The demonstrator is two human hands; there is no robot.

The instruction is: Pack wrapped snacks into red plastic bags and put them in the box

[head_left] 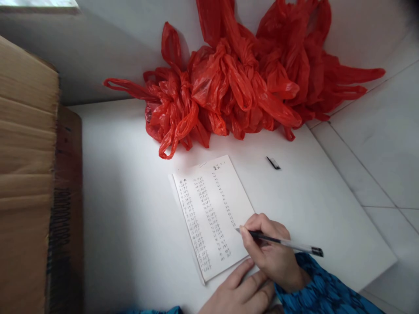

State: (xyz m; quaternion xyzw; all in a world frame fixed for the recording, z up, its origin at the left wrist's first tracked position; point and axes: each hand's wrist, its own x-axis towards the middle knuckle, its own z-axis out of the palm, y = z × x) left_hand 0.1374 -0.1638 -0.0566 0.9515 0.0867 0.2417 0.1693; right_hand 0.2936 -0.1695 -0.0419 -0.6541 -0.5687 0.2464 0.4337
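Note:
A white sheet of paper [209, 209] with handwritten columns of numbers lies on the white table [131, 226]. My right hand [271, 253] is closed around a pen [288, 244], its tip touching the paper's right edge. My left hand [238, 292] lies flat with fingers stretched out, pressing the table just below the paper's lower corner, under my right hand. Both wrists wear blue patterned sleeves.
A heap of red plastic bags [242, 83] rests against the wall at the back of the table. A small black pen cap [273, 162] lies right of the paper. A brown cardboard box [29, 183] stands at the left. Tiled floor [376, 144] shows at the right.

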